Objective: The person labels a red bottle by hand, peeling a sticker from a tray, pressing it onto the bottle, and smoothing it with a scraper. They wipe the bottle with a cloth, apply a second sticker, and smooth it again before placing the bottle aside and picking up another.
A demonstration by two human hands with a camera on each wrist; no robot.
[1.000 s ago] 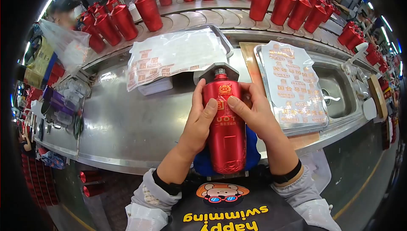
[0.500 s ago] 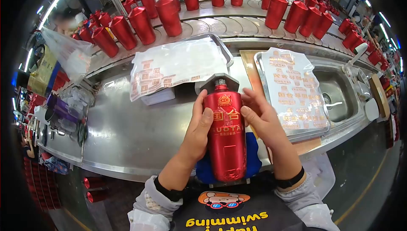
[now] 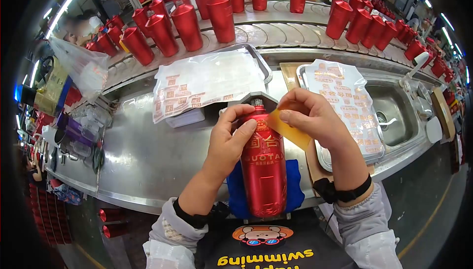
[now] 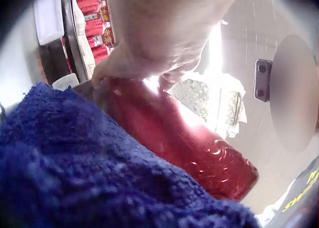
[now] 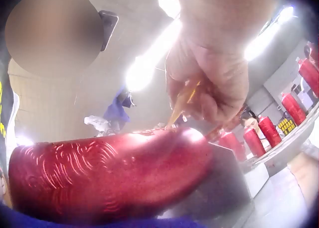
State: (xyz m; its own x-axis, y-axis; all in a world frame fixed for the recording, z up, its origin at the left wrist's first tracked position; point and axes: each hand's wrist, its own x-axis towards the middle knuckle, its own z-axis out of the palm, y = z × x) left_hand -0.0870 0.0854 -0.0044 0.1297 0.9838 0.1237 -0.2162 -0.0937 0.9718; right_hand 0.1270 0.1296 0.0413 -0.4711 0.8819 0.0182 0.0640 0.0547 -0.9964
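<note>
A red metallic bottle (image 3: 265,185) with gold lettering lies face up in front of me, its neck pointing away. Its body rests on a blue cloth (image 3: 294,185), and a grey angular holder (image 5: 232,175) sits under the neck end. My left hand (image 3: 221,143) grips the bottle's shoulder, the thumb on its upper face. Between thumb and fingers my right hand (image 3: 320,121) pinches a flat yellow scraper (image 3: 294,135). In the right wrist view the scraper's edge (image 5: 179,111) comes down right at the bottle's upper surface near the shoulder.
Sticker sheets cover a left tray (image 3: 268,74) and a right tray (image 3: 322,163). Beyond them, several red bottles (image 3: 221,20) stand on a curved conveyor (image 3: 276,37). A sink (image 3: 404,126) lies to the right; a plastic bag (image 3: 81,62) hangs at left.
My right hand has left the bottle's side and now holds a yellow scraper over its shoulder. The left hand stays on the bottle, its thumb higher up. Bottles on the conveyor have shifted right.
</note>
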